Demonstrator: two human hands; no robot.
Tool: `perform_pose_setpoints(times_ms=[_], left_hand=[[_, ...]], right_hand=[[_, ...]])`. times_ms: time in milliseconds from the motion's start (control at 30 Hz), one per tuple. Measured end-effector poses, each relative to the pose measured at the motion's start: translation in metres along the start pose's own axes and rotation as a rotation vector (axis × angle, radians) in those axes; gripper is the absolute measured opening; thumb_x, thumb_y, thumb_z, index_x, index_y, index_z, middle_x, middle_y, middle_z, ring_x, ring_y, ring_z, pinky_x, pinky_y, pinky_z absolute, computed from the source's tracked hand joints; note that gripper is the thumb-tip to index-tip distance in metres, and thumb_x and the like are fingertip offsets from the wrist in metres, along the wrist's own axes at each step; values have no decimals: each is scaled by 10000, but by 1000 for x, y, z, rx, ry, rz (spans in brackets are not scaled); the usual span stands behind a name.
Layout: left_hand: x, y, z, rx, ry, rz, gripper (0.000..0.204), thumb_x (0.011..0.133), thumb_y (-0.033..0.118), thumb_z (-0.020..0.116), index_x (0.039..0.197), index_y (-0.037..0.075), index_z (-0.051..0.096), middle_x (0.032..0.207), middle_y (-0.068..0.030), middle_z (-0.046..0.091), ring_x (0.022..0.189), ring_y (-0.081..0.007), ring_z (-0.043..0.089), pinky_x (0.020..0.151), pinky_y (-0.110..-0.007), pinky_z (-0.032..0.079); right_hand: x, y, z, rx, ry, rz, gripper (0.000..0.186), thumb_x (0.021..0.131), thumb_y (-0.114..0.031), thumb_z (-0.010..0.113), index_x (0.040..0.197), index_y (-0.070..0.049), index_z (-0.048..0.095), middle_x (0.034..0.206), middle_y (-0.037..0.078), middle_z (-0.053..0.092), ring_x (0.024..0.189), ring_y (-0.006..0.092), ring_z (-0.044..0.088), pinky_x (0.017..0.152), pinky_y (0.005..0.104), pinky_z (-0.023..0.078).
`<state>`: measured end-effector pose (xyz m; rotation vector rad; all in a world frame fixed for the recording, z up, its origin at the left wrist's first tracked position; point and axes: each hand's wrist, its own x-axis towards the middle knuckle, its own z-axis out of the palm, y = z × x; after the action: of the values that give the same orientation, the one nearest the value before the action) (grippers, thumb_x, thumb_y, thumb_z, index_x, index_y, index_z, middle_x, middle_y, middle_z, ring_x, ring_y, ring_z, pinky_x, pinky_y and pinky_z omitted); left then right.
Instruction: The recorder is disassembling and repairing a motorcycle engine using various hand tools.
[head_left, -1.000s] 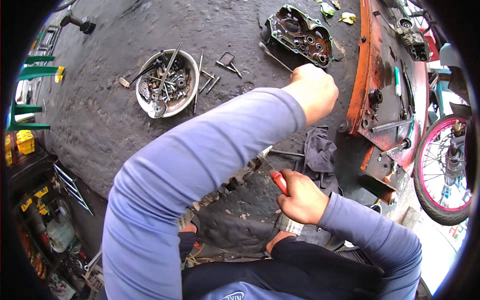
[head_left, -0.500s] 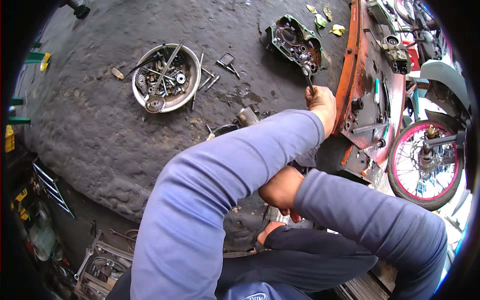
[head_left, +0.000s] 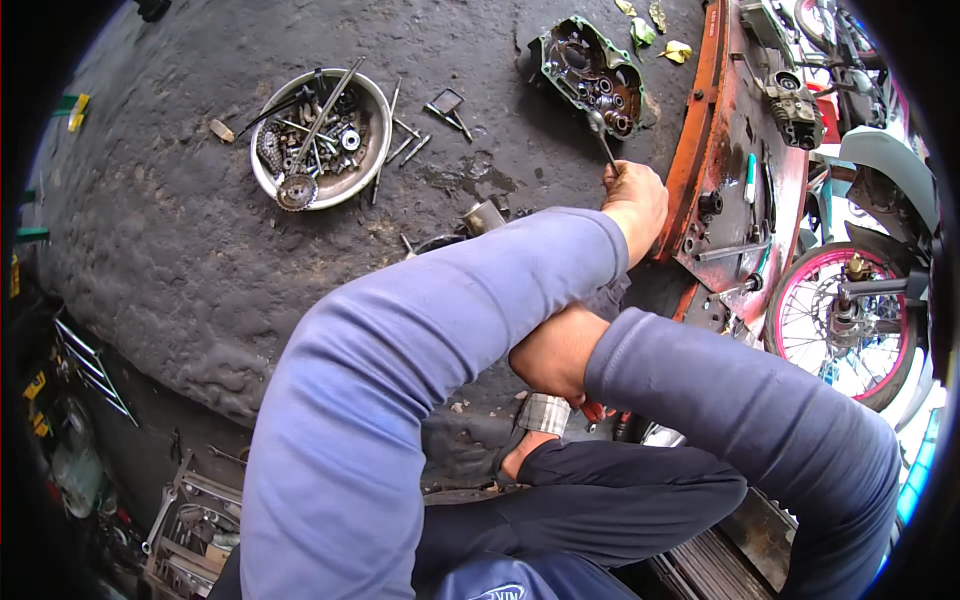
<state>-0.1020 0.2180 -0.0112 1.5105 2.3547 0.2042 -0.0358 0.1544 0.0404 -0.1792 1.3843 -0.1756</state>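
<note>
My left forearm crosses above my right one. My left hand (head_left: 636, 196) is closed round a wrench (head_left: 607, 143), whose rounded head meets the near edge of an oily engine crankcase half (head_left: 590, 75) lying open side up. Under my left sleeve, my right hand (head_left: 560, 350) is curled, back up; most of its fingers are hidden, and I cannot make out what they hold. Something red (head_left: 593, 411) shows just below it. A metal cylinder (head_left: 484, 217) lies by my left sleeve.
A bowl (head_left: 385, 125) of bolts, gears and chain stands at far left, with loose studs (head_left: 416, 150) beside it. An orange-edged metal platform (head_left: 690, 150) bounds the right, and a pink-rimmed motorcycle wheel (head_left: 840, 320) stands beyond it. A tool tray (head_left: 190, 535) sits at near left.
My left hand and the wrench have shifted slightly up and left. The whole scene has moved a little in the view, the bowl up and left. Both hands keep their hold.
</note>
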Motion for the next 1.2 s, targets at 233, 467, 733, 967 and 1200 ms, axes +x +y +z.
perform_pose_setpoints(times_ms=[233,467,733,967,1200], left_hand=[[9,-57,22,-492,21,294,282,834,300,597,922,103,779,948,-153,741,928,-335,712,824,-440,567],[35,-65,78,-1485,-416,415,309,886,319,725,783,28,707,647,23,571,597,-80,498,580,-285,408],[38,-63,90,-1653,-556,589,316,894,221,690,651,72,553,600,32,487,580,-93,450,578,-293,376],[33,-74,55,-1050,-322,567,317,860,273,635,896,-34,706,736,-89,668,684,-200,585,667,-397,461],[34,-84,39,-732,-255,504,322,827,248,608,986,2,740,946,-214,727,897,-353,701,819,-437,541]], right_hand=[[-35,-14,-14,510,193,330,279,773,-76,580,951,86,721,917,250,731,918,313,742,827,363,585],[-32,-11,-16,489,327,144,331,752,-118,555,806,195,649,724,313,676,676,365,732,655,420,601],[-31,-19,-25,503,246,269,392,781,-199,584,937,141,700,952,318,699,990,405,703,884,404,561],[-28,-12,-6,496,352,239,390,756,-151,592,966,172,650,940,368,676,957,440,702,860,435,564],[7,21,41,350,730,70,388,743,-126,634,1024,114,516,853,329,675,844,456,699,755,482,566]])
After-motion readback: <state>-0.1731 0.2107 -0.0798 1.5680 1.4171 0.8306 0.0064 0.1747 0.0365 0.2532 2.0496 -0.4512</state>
